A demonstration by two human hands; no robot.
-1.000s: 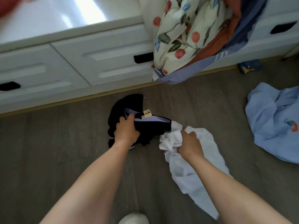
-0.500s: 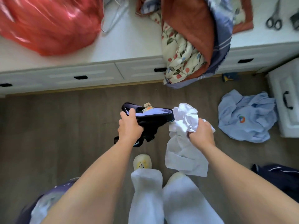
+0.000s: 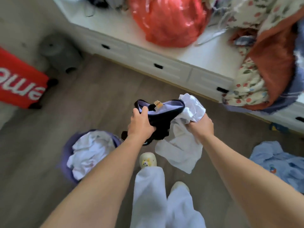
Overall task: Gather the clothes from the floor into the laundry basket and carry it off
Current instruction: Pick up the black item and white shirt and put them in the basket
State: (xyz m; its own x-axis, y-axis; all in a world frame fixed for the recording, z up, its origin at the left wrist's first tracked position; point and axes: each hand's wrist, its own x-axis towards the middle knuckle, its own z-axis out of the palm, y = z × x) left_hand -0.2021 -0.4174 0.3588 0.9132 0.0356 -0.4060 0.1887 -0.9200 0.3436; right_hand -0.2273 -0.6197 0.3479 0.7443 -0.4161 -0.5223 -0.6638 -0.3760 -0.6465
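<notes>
My left hand [image 3: 141, 125] grips a black garment [image 3: 162, 118] with a pale purple lining and a yellow tag, held up off the floor. Beside it, my right hand [image 3: 199, 125] clutches a crumpled white garment [image 3: 184, 145] that hangs down below it. The purple laundry basket [image 3: 66, 160] stands on the floor at lower left, below and left of my left hand, with white clothes [image 3: 89, 153] inside. A light blue shirt [image 3: 279, 163] lies on the floor at the right.
A white drawer unit [image 3: 164, 63] runs across the back, with a red plastic bag [image 3: 167, 22] and a floral quilt [image 3: 263, 71] on it. A red suitcase [image 3: 18, 83] and a grey stool [image 3: 60, 53] stand at left. My legs and slippers [image 3: 148, 159] are below.
Both hands lifted the black and white garments off the floor. The view rose and swung left, bringing the purple basket into sight under my left arm.
</notes>
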